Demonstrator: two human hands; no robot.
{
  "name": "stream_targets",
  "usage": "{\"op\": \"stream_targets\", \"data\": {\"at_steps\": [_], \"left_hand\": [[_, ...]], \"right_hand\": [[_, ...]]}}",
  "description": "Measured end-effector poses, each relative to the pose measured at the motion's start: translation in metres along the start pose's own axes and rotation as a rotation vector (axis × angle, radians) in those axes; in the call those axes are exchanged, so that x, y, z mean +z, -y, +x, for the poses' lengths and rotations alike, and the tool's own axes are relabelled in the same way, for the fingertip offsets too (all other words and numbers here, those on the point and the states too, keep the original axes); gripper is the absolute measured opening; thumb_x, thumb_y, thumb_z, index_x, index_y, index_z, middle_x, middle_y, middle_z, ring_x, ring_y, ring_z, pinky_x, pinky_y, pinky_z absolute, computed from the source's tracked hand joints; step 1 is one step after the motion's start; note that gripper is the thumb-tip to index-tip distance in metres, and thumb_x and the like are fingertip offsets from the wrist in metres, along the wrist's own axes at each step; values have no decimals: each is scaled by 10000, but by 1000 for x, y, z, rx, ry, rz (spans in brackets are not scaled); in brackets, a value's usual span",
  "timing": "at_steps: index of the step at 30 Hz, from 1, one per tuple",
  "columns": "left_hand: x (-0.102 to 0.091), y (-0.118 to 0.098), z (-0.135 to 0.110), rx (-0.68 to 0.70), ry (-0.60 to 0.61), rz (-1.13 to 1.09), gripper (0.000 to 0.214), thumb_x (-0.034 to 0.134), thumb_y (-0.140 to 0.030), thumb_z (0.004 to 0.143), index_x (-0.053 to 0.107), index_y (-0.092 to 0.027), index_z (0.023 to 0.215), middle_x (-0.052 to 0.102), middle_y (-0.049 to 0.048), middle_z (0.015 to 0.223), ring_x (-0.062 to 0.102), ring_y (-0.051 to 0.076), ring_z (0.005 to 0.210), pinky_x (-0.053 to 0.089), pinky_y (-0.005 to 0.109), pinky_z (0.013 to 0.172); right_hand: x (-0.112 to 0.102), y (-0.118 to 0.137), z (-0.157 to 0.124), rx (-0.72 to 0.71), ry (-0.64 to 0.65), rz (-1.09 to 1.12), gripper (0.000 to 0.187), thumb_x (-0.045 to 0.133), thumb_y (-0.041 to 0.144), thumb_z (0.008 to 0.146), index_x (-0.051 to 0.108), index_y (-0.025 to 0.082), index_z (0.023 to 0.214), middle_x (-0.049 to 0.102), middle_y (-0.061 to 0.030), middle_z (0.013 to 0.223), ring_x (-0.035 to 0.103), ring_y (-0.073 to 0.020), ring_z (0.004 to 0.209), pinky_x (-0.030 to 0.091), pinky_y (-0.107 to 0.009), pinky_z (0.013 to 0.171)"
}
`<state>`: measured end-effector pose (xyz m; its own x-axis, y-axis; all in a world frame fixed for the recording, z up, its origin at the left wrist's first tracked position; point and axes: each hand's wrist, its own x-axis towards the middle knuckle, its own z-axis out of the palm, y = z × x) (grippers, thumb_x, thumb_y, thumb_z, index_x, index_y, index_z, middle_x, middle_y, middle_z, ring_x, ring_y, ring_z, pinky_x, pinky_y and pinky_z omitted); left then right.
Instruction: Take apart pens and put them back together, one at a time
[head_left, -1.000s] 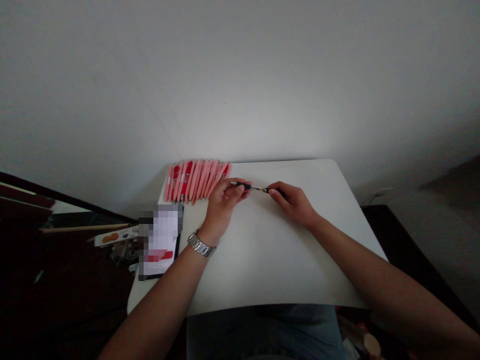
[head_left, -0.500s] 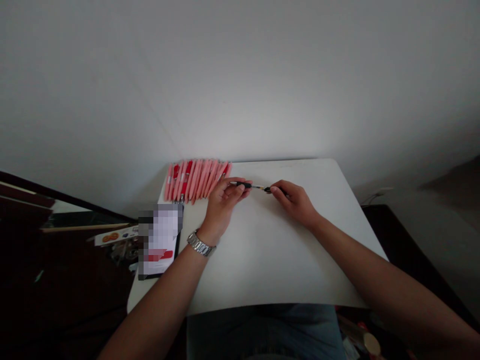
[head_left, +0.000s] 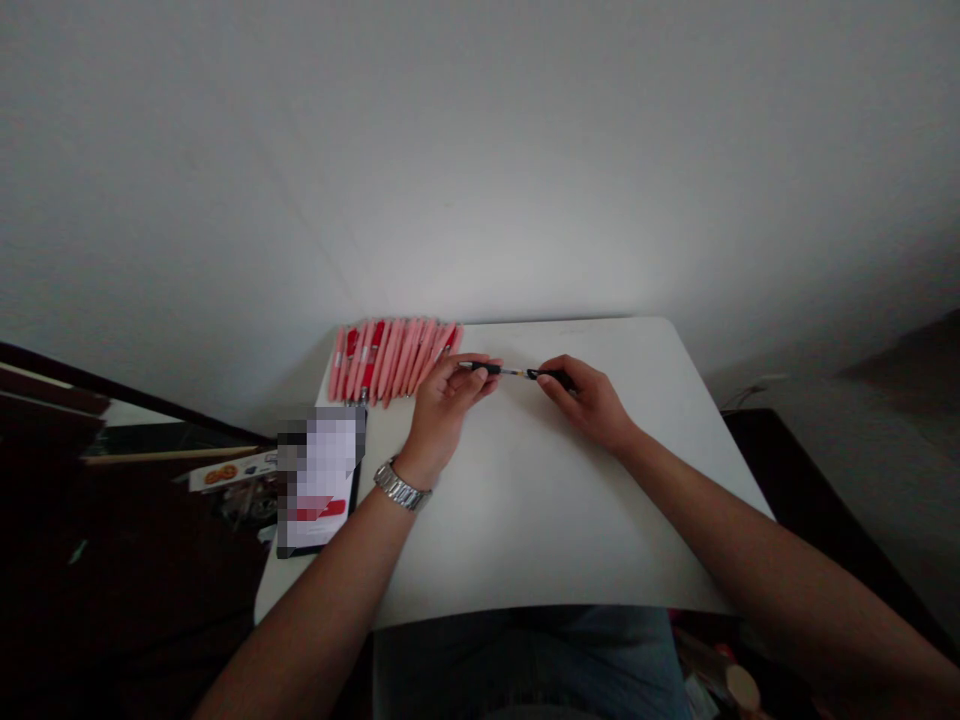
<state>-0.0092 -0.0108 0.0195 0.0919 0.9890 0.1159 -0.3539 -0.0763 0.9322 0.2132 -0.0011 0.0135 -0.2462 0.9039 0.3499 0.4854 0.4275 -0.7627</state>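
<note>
My left hand (head_left: 450, 395) is closed around a pen barrel (head_left: 487, 368) with a black grip and a pale tip pointing left. A thin refill (head_left: 514, 372) sticks out of the barrel's right end. Facing it, my right hand (head_left: 581, 395) pinches a black pen part (head_left: 534, 374), most of which my fingers cover. The refill's end reaches close to this part; whether they touch I cannot tell. Both hands are above the white table (head_left: 525, 500), and a metal watch (head_left: 403, 485) is on my left wrist.
Several pink and red pens (head_left: 394, 355) lie side by side at the table's back left. A device with a lit, partly blurred screen (head_left: 322, 480) rests along the left edge. The wall (head_left: 487, 200) stands directly behind the table.
My right hand has shifted slightly left and up, turning the black part a little so that more of it shows. My left hand holds the barrel almost unmoved.
</note>
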Motion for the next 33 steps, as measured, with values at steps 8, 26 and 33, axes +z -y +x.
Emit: {"op": "stream_targets", "data": {"at_steps": [8,26,33], "left_hand": [[0,1,1,-2,-34,-18,297,807,-358,837,711,-190,1062,761,83,1104,729,152,954,594,312,927],[0,2,1,15,-38,-1,296,797,-380,845,711,-200,1064,763,81,1104,738,163,967,598,328,935],[1,2,1,-1,-75,-1,310,822,-405,812,708,-195,1011,761,61,1034,741,160,930,603,324,914]], "right_hand": [[1,-2,-2,19,17,88,359,653,413,930,545,226,1217,531,35,758,481,-130,629,402,-266,610],[2,-5,-2,15,5,44,249,607,428,963,621,208,1079,668,-32,839,568,-147,671,454,-283,620],[4,-8,-2,-1,8,130,264,650,445,936,616,221,1071,724,-71,990,681,-184,804,554,-319,718]]}}
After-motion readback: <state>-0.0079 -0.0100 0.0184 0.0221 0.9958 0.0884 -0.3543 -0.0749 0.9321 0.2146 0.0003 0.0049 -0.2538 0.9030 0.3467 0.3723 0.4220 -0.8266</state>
